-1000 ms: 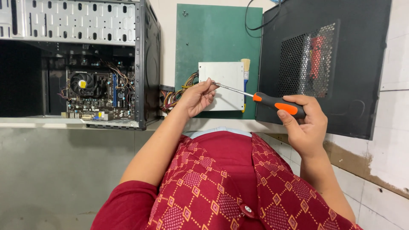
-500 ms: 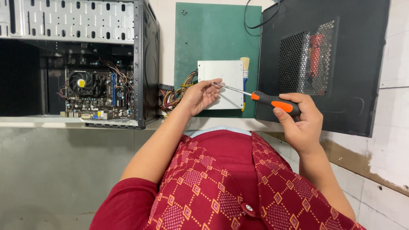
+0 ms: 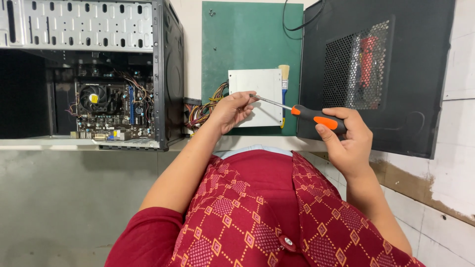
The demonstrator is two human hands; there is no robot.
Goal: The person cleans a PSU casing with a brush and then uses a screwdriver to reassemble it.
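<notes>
Left hand [image 3: 230, 110]: fingers [image 3: 246, 99] pinched on the tip end of the thin metal shaft of the orange-and-black-handled screwdriver [image 3: 316, 116], right over the flat grey metal power supply box [image 3: 255, 96]. Whether a screw sits under the tip, cannot tell.

Right hand [image 3: 349, 138]: fingers clenched round the screwdriver handle, thumb along its lower side. Tool runs nearly level, tip at left, handle at right, just above the box's right half.

Box lies on a green work mat [image 3: 247, 44] on the table, a bundle of coloured wires [image 3: 203, 109] leaving its left edge. A small brush with pale bristles and blue handle [image 3: 284, 86] lies touching the box's right edge.

Left of the mat, an open black computer case [image 3: 163, 74] with its motherboard [image 3: 111, 111] showing. Right, a black perforated side panel [image 3: 376, 74] stands close against the mat's edge. Open room: bare mat above the box; tight on both sides.
</notes>
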